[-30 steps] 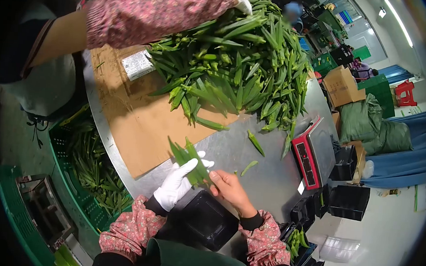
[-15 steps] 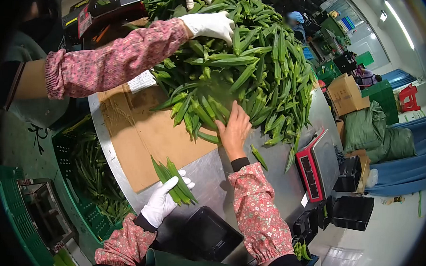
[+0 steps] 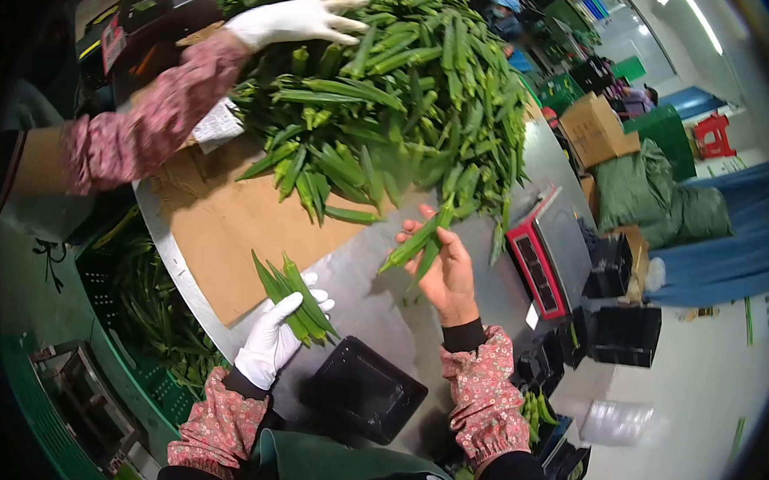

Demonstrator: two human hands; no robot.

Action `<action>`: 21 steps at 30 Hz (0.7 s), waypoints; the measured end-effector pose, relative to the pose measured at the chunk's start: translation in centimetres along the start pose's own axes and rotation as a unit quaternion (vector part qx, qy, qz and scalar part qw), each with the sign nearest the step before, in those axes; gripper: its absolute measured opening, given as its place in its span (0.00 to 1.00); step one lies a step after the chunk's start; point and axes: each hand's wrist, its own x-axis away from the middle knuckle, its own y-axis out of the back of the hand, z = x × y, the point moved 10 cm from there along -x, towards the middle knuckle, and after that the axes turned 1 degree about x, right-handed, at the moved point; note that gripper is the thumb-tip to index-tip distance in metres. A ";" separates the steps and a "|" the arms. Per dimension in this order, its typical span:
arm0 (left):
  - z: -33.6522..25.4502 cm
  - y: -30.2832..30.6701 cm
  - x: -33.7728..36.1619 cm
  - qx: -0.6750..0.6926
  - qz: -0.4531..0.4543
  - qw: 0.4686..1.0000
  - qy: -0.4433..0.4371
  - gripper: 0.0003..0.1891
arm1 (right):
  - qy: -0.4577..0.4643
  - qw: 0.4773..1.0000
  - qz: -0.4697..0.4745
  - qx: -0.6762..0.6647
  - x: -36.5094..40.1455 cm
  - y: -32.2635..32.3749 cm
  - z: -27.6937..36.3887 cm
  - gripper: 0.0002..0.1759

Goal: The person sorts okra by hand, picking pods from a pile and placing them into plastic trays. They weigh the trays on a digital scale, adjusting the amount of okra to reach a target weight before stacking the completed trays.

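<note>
In a white glove, my left hand (image 3: 268,340) is closed around a small bunch of okra pods (image 3: 293,300), thumb across them. My bare right hand (image 3: 445,274) grips a couple of okra pods (image 3: 421,242) between thumb and fingers, above the metal table (image 3: 374,279). Beyond both hands rises a large heap of okra (image 3: 383,109), its near edge spilling onto a flat cardboard sheet (image 3: 228,232). A black tray (image 3: 368,391) lies on the table close to my body, between my forearms.
A co-worker's gloved hand (image 3: 296,20) reaches over the heap from the left. A red scale (image 3: 538,261) stands at the right. Green crates (image 3: 164,385) of okra sit at lower left. Black trays (image 3: 625,335), a cardboard box (image 3: 592,129) and green sacks (image 3: 656,198) are farther right.
My right hand has come back from the heap's edge and now holds okra pods up over the table. My left hand keeps its bunch. The co-worker's hand has shifted left, and the view has shifted.
</note>
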 end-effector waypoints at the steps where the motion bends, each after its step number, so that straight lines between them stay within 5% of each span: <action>1: 0.3 -0.7 0.3 -0.017 0.006 1.000 0.011 0.23 | -0.017 0.999 0.007 -0.051 1.1 0.1 -0.8 0.26; 11: 4.1 -5.4 3.6 -0.023 0.055 0.994 0.095 0.30 | -0.086 0.993 -0.011 -0.085 9.0 -1.3 -5.5 0.24; 14: 4.5 -5.2 4.2 -0.030 0.068 0.993 0.092 0.30 | -0.072 0.996 -0.027 0.050 10.5 -1.2 -6.1 0.23; 21: 6.2 -5.3 5.4 0.052 0.083 0.984 0.146 0.31 | -0.076 0.997 -0.007 -0.028 12.2 -0.1 -7.2 0.25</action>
